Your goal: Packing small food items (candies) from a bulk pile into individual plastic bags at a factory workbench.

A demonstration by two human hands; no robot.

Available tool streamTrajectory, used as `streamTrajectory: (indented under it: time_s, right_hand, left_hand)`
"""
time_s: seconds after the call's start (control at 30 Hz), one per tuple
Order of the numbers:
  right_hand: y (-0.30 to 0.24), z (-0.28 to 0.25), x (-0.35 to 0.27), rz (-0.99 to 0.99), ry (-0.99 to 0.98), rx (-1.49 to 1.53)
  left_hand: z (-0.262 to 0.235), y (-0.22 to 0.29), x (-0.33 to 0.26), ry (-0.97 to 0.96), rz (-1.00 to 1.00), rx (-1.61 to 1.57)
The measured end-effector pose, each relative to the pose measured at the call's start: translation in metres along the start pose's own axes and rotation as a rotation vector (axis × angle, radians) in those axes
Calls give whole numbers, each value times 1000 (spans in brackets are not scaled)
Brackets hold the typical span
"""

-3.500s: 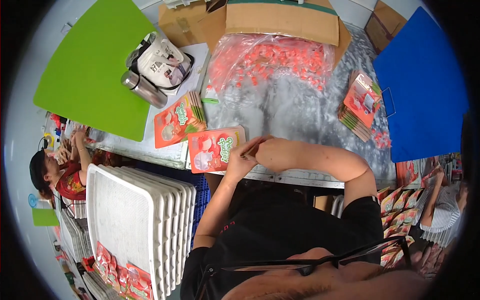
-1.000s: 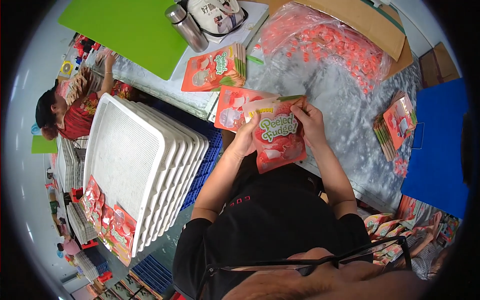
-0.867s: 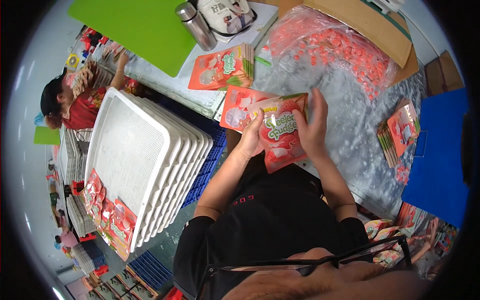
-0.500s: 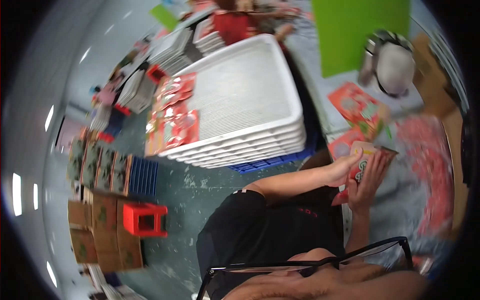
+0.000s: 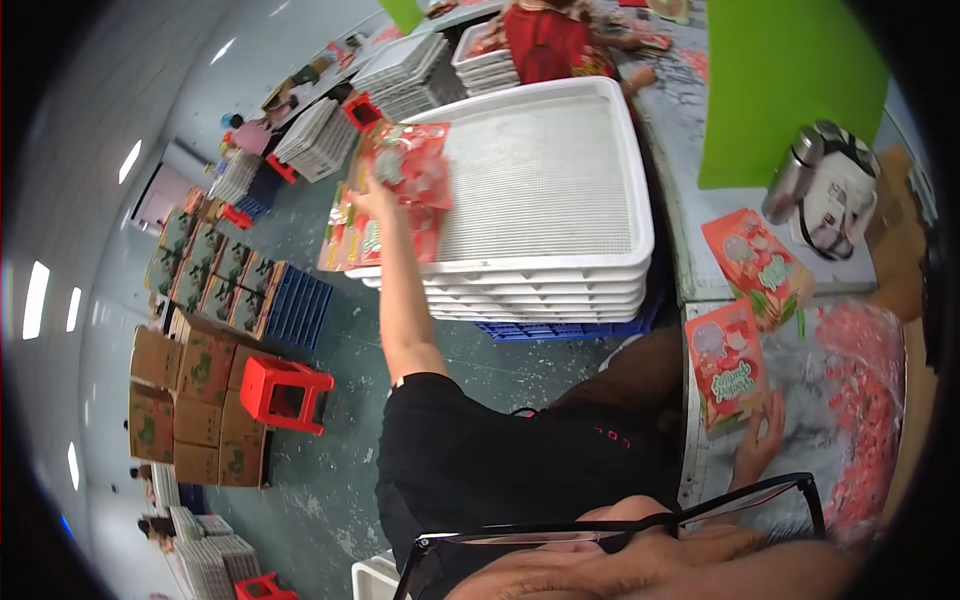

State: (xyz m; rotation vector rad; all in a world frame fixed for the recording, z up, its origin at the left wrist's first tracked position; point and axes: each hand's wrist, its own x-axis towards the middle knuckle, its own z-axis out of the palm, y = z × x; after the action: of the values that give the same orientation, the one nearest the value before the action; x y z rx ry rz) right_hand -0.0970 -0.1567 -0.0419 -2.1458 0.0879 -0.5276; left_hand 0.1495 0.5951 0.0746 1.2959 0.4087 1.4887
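Left hand (image 5: 376,198) at the top tray (image 5: 545,185)

On my head view, I note the left hand holding a red pouch (image 5: 415,170), slightly blurred, over the tray's left end. Right hand (image 5: 765,430), fingers parted, is at the edge of another pouch (image 5: 722,355) on the grey table (image 5: 795,375).

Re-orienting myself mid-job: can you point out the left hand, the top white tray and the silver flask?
Left hand (image 5: 377,200): head view, middle of the hand.
Top white tray (image 5: 545,185): head view, bare mesh surface.
Silver flask (image 5: 789,186): head view, side of its body.
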Motion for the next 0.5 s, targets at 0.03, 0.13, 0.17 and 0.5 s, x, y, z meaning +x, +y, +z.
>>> streamTrajectory:
  time_s: [0.03,0.13,0.17,0.5]
  right_hand:
    - [5,-2,-10,48,21,-54]
    - [41,-5,-43,147,35,-142]
    - [33,-1,-44,245,79,-21]
    - [43,10,-43,432,298,176]
  left_hand:
    - [6,-9,2,251,16,878]
    - [52,28,-57,72,515,706]
    - [75,78,-103,-202,592,663]
    - [55,205,-567,-2060,184,-58]
